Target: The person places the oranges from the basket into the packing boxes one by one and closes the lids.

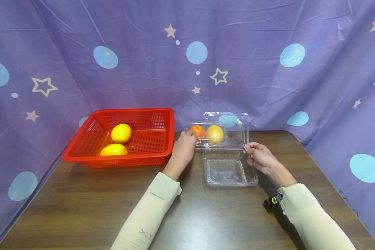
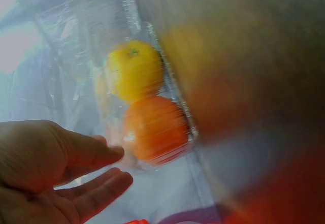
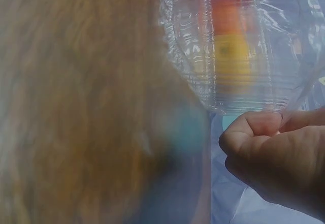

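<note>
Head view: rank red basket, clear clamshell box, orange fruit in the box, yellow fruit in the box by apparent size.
1. Red basket, largest.
2. Clear clamshell box, counting its open lid.
3. Yellow fruit in the box and orange fruit in the box: about alike. The left hand partly hides the orange one, so no ranking between them.

A staged recording booth: purple star-and-dot cloth (image 1: 187, 69) hangs as a backdrop around a dark wooden table (image 1: 81, 208).
</note>
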The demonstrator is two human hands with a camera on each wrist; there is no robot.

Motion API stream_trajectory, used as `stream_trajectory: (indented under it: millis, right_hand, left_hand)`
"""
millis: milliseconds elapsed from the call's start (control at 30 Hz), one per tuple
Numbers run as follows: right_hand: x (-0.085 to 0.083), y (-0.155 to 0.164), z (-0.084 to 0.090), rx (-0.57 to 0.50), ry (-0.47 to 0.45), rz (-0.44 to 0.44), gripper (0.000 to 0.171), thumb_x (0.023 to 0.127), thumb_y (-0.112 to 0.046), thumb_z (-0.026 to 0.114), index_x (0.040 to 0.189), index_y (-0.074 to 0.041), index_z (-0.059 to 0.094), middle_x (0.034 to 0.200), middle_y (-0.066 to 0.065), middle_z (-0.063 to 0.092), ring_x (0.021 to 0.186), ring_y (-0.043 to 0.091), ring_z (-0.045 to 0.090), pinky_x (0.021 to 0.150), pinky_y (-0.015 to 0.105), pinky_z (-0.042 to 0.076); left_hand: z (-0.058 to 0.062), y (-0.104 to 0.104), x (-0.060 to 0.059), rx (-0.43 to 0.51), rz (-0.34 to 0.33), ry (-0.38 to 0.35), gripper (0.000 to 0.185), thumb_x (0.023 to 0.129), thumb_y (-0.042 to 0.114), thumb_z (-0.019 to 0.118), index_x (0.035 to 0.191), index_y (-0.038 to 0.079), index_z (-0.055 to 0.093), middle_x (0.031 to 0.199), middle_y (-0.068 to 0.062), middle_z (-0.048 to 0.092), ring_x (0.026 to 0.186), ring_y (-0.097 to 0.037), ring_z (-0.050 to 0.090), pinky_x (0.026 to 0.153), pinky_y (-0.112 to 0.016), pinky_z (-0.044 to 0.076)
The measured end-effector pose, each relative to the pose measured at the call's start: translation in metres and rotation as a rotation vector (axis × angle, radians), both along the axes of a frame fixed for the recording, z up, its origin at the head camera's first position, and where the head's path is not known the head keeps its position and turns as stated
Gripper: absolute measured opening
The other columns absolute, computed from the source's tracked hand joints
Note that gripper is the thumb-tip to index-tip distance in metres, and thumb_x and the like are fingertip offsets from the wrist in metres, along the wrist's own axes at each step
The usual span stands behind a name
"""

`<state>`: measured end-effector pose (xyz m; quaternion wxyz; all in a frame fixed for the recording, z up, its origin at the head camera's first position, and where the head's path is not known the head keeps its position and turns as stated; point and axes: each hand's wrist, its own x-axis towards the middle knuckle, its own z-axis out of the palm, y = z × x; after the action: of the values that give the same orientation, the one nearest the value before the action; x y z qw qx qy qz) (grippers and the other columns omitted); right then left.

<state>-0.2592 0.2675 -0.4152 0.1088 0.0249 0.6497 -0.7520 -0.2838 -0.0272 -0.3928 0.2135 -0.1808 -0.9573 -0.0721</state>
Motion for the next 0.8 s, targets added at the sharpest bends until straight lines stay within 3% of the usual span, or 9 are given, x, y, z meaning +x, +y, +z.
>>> stream_trajectory:
  millis: [233, 400, 567, 800]
  right_hand:
    - [-0.001, -0.011, -0.001, 0.004, 0.029, 0.017, 0.008, 0.107, -0.009, 0.05, 0.104, -0.001, 0.048, 0.087, 0.0, 0.057, 0.065, 0.006, 0.043, 0.056, 0.019, 0.037]
    - [-0.001, -0.019, -0.001, 0.009, 0.032, 0.016, 0.007, 0.107, -0.009, 0.049, 0.104, -0.002, 0.048, 0.086, -0.001, 0.057, 0.064, 0.006, 0.043, 0.055, 0.019, 0.037]
    - [-0.001, -0.033, 0.001, 0.001, 0.03, 0.036, 0.006, 0.107, -0.008, 0.048, 0.103, -0.003, 0.049, 0.086, -0.001, 0.058, 0.064, 0.006, 0.044, 0.057, 0.02, 0.038]
    - [0.0, -0.044, -0.003, 0.001, 0.031, 0.034, 0.007, 0.107, -0.007, 0.048, 0.106, 0.0, 0.047, 0.087, -0.001, 0.057, 0.064, 0.006, 0.044, 0.057, 0.02, 0.038]
  left_hand:
    - [0.018, -0.012, 0.008, 0.02, 0.026, 0.084, 0.015, 0.085, -0.003, 0.07, 0.098, 0.002, 0.075, 0.101, -0.013, 0.067, 0.09, -0.033, 0.062, 0.066, -0.045, 0.06]
    - [0.036, -0.03, 0.01, 0.041, 0.017, 0.112, 0.016, 0.089, 0.009, 0.069, 0.102, 0.0, 0.073, 0.102, -0.014, 0.067, 0.091, -0.034, 0.062, 0.069, -0.047, 0.059]
    - [0.052, -0.059, 0.012, 0.039, 0.035, 0.107, 0.02, 0.095, 0.019, 0.066, 0.1, 0.0, 0.071, 0.099, -0.016, 0.065, 0.089, -0.037, 0.062, 0.071, -0.051, 0.057]
    - [0.063, -0.108, 0.014, -0.043, 0.079, 0.054, 0.022, 0.095, 0.019, 0.064, 0.1, -0.002, 0.068, 0.099, -0.019, 0.063, 0.086, -0.038, 0.059, 0.071, -0.053, 0.056]
